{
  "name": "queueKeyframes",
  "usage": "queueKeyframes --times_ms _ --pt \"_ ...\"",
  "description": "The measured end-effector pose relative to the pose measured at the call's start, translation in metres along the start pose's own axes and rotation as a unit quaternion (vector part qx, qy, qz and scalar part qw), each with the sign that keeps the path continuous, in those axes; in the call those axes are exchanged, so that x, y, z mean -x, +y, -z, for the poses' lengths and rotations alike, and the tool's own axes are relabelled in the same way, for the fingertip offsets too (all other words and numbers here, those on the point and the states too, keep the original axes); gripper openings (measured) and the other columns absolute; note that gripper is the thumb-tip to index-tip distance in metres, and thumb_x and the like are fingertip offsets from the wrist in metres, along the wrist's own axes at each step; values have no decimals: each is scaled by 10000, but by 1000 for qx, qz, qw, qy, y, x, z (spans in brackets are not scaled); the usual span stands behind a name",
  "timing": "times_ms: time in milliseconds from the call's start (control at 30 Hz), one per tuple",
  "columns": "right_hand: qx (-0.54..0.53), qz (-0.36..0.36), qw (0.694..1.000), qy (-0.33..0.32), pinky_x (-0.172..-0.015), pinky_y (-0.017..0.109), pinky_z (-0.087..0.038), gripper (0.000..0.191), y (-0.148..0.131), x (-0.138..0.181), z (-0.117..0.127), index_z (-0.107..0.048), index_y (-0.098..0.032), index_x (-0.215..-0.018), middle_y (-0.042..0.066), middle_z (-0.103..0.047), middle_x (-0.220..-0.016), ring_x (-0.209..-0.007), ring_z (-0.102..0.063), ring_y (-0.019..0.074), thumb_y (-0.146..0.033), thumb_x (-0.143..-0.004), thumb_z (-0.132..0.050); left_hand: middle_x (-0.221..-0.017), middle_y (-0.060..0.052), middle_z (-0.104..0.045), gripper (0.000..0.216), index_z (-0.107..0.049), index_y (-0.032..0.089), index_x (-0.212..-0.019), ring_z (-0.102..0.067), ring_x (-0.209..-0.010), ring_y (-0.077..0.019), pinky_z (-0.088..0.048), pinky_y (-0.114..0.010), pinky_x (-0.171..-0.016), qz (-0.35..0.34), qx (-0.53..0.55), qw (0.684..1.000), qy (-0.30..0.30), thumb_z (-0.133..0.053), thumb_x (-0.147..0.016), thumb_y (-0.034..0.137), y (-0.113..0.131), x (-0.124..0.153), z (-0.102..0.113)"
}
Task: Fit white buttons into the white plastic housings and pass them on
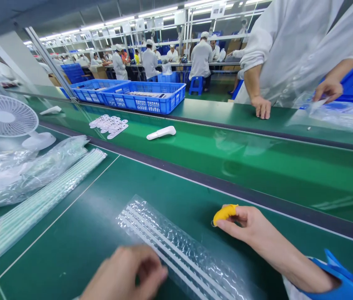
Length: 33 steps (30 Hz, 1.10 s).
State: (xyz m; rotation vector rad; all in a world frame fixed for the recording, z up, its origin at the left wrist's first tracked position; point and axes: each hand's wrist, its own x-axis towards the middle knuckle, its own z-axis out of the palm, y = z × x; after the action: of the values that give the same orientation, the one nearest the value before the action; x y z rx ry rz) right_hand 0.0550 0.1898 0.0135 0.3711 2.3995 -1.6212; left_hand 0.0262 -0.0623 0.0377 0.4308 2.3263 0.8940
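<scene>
My right hand is above the green bench on the right, thumb and fingertips pinched together. A yellow finger cot covers one finger. At the pinch shows a tiny clear edge, too small to name. My left hand, slightly blurred, is at the bottom with its fingers curled toward the thumb; whatever they may hold is hidden. Between the hands lies a clear bubble-wrap sleeve with several thin white strips in it. The left hand overlaps its near left edge.
Plastic-wrapped pale green strips and bags lie left, near a white fan. On the green belt sit a white handheld device and flat labels. Blue crates stand beyond. A co-worker handles plastic across.
</scene>
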Motion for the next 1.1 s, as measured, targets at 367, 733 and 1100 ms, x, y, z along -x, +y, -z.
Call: queueKeyframes --times_ms 367,733,1100 --pt "-49 42 995 76 -568 263 -467 225 22 -13 4 -673 -204 -624 14 -615 -595 -575 -568 166 -415 -658 -604 -1242 -92 -465 368 -462 170 -1167 -480 -1086 -257 -425 -471 -860 -39 -273 922 271 -546 -825 276 26 -198 75" --pt "-49 78 984 150 -482 241 -444 366 49 -19 -4 -634 -211 -549 12 -573 -520 -490 -512 142 -547 -671 -554 -1104 -63 -555 248 -533 162 -1061 -557 -955 -210 -465 -429 -800 -71 -288 918 265 -530 -839 274 38 -267 81" --pt "159 171 953 193 -660 293 -498 179 -3 13 30 -601 -241 -582 -7 -607 -563 -614 -596 184 -368 -708 -583 -996 -18 -516 257 -534 232 -1033 -588 -628 -110 -505 -239 -567 -193 -166 965 71 -495 -794 147 26 -73 13"
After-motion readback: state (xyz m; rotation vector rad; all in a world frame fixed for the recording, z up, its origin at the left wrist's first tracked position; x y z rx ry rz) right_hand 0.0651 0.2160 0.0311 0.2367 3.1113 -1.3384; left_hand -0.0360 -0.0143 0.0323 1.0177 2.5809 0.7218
